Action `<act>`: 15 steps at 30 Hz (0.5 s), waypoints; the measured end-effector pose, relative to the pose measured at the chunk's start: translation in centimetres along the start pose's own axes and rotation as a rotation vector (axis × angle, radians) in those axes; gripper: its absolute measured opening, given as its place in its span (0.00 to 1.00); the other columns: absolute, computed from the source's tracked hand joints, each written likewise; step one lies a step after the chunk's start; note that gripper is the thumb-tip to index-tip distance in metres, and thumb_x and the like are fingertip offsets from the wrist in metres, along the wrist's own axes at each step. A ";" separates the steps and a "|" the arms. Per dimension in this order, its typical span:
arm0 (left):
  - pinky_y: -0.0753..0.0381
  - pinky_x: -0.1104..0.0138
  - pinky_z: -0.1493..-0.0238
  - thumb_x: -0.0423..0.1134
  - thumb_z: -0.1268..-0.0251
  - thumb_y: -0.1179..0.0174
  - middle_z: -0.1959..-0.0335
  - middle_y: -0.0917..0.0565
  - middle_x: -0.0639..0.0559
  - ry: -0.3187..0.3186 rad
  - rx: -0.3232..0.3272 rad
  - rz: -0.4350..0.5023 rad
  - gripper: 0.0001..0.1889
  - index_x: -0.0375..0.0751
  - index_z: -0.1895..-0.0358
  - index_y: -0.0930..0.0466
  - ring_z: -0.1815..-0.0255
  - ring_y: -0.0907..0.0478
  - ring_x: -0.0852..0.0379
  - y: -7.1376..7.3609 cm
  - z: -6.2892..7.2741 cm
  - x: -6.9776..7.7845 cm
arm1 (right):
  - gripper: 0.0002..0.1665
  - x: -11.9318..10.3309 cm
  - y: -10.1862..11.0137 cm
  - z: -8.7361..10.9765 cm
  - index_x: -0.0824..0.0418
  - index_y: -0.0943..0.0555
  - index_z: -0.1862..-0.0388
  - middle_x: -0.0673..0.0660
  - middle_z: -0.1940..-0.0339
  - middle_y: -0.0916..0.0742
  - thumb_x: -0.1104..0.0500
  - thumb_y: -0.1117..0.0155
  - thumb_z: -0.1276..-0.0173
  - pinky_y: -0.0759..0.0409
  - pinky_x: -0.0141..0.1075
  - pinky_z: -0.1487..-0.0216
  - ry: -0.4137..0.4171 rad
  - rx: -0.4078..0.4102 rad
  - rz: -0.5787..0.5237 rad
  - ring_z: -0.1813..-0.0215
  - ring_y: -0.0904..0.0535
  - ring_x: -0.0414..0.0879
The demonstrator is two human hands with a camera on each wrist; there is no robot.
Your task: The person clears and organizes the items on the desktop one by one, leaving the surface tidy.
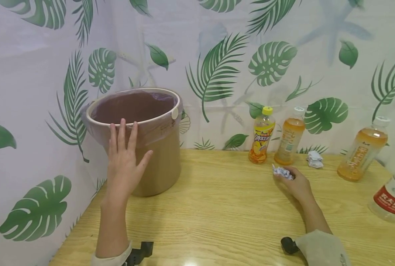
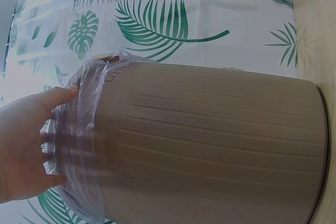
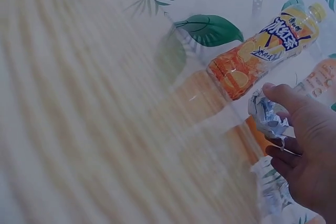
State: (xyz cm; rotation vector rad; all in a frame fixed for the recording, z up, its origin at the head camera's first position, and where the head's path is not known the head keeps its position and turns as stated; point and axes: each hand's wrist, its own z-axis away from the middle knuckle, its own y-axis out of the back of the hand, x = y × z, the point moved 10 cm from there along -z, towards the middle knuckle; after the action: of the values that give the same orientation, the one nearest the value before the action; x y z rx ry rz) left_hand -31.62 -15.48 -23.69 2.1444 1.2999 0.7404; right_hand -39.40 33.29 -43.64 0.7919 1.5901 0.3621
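A brown trash bin (image 1: 162, 159), lined with a thin translucent plastic bag (image 2: 81, 129), stands upright at the left. My left hand (image 1: 123, 166) is at its near side, fingers straight and spread, fingertips right at the pale rim (image 1: 147, 122). In the left wrist view the thumb lies along the bag's folded-over edge. At the right, my right hand (image 1: 297, 184) pinches a crumpled paper ball (image 3: 266, 116) between thumb and fingers, low over the table. Just behind it stand a yellow-capped iced tea bottle (image 1: 262, 138) and a white-capped bottle of orange drink (image 1: 288, 138).
Another crumpled paper ball (image 1: 315, 159) lies on the wooden table (image 1: 214, 207) near the back wall. Farther right stand another orange drink bottle (image 1: 361, 151) and a clear bottle with a red label (image 1: 391, 195). A leaf-patterned sheet (image 1: 171, 29) covers the walls behind and at the left.
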 end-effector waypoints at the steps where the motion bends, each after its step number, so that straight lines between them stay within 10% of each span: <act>1: 0.62 0.50 0.33 0.48 0.37 0.43 0.27 0.70 0.51 0.001 -0.001 0.000 0.42 0.45 0.27 0.60 0.29 0.77 0.49 0.0 0.0 0.0 | 0.42 -0.2 0.0 0.0 0.69 0.38 0.35 0.76 0.39 0.34 0.40 0.45 0.35 0.41 0.59 0.42 0.006 -0.001 -0.011 0.39 0.39 0.70; 15: 0.62 0.50 0.33 0.48 0.36 0.44 0.27 0.71 0.51 0.005 -0.011 -0.004 0.42 0.46 0.27 0.60 0.30 0.78 0.50 -0.1 0.0 -0.1 | 0.43 -4.0 0.6 0.0 0.67 0.38 0.34 0.73 0.36 0.36 0.39 0.44 0.37 0.41 0.61 0.42 0.068 -0.059 -0.041 0.37 0.43 0.71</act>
State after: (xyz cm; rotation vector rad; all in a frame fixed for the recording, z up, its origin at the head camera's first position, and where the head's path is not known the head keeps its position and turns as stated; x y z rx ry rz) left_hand -31.71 -15.49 -23.77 2.1322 1.2994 0.7504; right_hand -39.21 31.01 -40.31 0.7074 1.6488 0.4080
